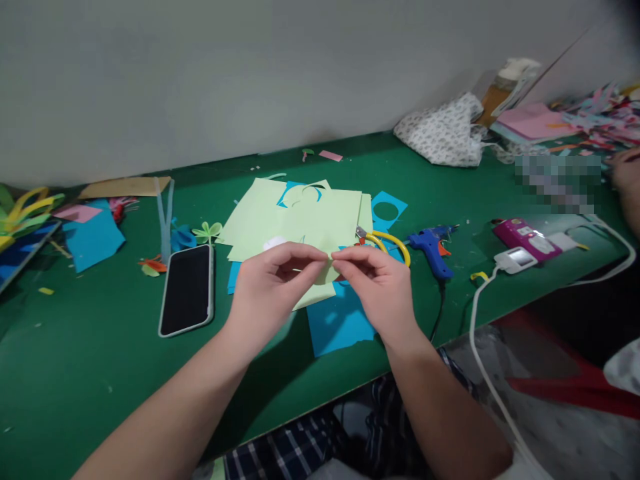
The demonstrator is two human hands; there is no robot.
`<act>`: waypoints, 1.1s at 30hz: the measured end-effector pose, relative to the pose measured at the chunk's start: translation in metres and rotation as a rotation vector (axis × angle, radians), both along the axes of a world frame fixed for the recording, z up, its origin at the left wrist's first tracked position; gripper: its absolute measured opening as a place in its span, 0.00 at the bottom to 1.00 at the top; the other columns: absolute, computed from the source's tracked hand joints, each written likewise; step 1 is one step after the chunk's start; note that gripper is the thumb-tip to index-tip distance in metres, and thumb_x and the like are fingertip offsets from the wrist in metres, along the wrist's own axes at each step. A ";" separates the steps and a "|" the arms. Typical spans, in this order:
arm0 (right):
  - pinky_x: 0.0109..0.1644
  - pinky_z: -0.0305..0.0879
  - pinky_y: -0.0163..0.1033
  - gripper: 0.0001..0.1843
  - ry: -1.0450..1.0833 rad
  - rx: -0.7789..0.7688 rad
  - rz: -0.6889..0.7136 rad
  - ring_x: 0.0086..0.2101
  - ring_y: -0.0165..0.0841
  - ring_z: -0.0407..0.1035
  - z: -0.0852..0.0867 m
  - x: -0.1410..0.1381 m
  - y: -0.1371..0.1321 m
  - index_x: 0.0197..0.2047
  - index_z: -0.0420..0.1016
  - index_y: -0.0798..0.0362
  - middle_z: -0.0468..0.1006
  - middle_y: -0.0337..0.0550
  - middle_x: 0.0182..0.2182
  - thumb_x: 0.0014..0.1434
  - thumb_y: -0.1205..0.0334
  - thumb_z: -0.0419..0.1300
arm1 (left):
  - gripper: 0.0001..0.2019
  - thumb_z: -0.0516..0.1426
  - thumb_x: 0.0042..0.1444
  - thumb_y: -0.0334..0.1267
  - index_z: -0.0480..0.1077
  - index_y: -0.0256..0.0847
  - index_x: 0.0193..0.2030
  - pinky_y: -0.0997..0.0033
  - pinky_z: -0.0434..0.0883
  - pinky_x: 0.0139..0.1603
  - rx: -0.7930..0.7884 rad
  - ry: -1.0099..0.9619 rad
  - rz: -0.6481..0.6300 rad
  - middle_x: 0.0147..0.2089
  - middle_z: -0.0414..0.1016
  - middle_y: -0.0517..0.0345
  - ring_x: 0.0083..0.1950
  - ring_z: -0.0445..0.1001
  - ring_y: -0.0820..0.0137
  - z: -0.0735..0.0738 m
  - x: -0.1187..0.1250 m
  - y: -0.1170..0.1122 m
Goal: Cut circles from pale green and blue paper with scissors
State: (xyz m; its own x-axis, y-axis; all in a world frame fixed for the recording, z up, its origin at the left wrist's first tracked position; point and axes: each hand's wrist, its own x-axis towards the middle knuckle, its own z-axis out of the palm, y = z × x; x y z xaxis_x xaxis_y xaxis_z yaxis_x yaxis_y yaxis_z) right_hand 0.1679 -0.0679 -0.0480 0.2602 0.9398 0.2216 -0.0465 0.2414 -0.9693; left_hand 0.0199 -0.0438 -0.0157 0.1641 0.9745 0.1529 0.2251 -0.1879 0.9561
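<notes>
My left hand (275, 283) and my right hand (383, 290) meet over the middle of the table, thumbs and forefingers closed. Between the fingertips they pinch a small pale green paper piece (327, 274), rounded at its lower edge and partly covered by the fingers. Under and behind them spreads a stack of pale green paper sheets (310, 217). A blue sheet (340, 327) sticks out below. Close to my right hand lie scissors with yellow handles (407, 255), partly hidden by it. A blue glue gun (431, 252) rests further right.
On the green table (115, 373), a phone (187, 290) lies left, near a green paper flower (207, 232). A purple device (527, 239) and white cable (475, 347) are right, below a patterned cloth bag (443, 130) and a bottle (500, 93). Another person's hand (627, 180) shows far right.
</notes>
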 end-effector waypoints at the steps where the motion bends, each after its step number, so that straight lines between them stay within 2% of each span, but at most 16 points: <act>1: 0.31 0.77 0.31 0.07 0.009 0.004 0.005 0.26 0.27 0.76 0.000 0.001 0.000 0.32 0.83 0.47 0.83 0.34 0.28 0.53 0.69 0.67 | 0.02 0.66 0.52 0.35 0.78 0.41 0.33 0.82 0.75 0.33 -0.043 -0.045 -0.022 0.32 0.80 0.62 0.31 0.77 0.77 0.000 -0.001 0.001; 6: 0.34 0.77 0.34 0.07 -0.013 -0.017 0.050 0.29 0.30 0.78 0.001 0.006 0.001 0.31 0.82 0.47 0.84 0.35 0.28 0.54 0.70 0.66 | 0.16 0.66 0.52 0.38 0.75 0.48 0.48 0.80 0.77 0.30 -0.282 -0.270 -0.115 0.31 0.75 0.65 0.33 0.75 0.76 -0.001 -0.003 0.006; 11: 0.38 0.75 0.34 0.11 -0.086 0.022 0.130 0.33 0.29 0.76 0.001 0.009 0.000 0.32 0.82 0.46 0.82 0.34 0.30 0.56 0.72 0.64 | 0.21 0.66 0.52 0.35 0.72 0.47 0.53 0.81 0.74 0.29 -0.373 -0.334 -0.123 0.24 0.68 0.69 0.24 0.68 0.80 -0.002 -0.001 0.008; 14: 0.38 0.73 0.34 0.11 -0.150 0.075 0.122 0.34 0.28 0.74 0.001 0.009 0.001 0.32 0.81 0.46 0.79 0.35 0.32 0.56 0.73 0.64 | 0.22 0.67 0.50 0.34 0.72 0.46 0.52 0.81 0.74 0.30 -0.357 -0.323 -0.099 0.22 0.64 0.70 0.25 0.67 0.80 -0.002 0.000 0.007; 18: 0.37 0.72 0.35 0.10 -0.194 0.083 0.086 0.35 0.30 0.73 -0.002 0.007 0.001 0.32 0.80 0.47 0.78 0.37 0.33 0.57 0.73 0.64 | 0.20 0.67 0.50 0.34 0.73 0.45 0.51 0.80 0.74 0.31 -0.316 -0.302 -0.074 0.25 0.68 0.68 0.28 0.71 0.78 -0.003 0.000 0.006; 24: 0.35 0.73 0.35 0.04 -0.113 0.006 0.057 0.33 0.30 0.74 -0.004 0.004 0.001 0.33 0.80 0.46 0.79 0.37 0.33 0.57 0.67 0.65 | 0.17 0.66 0.52 0.35 0.73 0.45 0.49 0.79 0.75 0.32 -0.289 -0.331 -0.092 0.28 0.74 0.65 0.30 0.74 0.77 -0.005 0.000 0.004; 29: 0.37 0.74 0.38 0.05 -0.111 -0.029 0.049 0.34 0.32 0.75 -0.002 0.006 0.002 0.32 0.80 0.46 0.81 0.37 0.32 0.56 0.67 0.65 | 0.20 0.67 0.50 0.34 0.72 0.44 0.51 0.74 0.77 0.37 -0.261 -0.268 -0.105 0.32 0.79 0.61 0.33 0.78 0.73 -0.005 0.000 0.005; 33: 0.38 0.75 0.38 0.06 -0.099 0.011 0.002 0.35 0.33 0.76 -0.001 0.005 0.001 0.31 0.81 0.46 0.81 0.37 0.33 0.54 0.68 0.66 | 0.22 0.67 0.49 0.33 0.72 0.44 0.52 0.71 0.78 0.40 -0.229 -0.237 -0.102 0.34 0.81 0.60 0.36 0.80 0.70 -0.006 0.000 0.005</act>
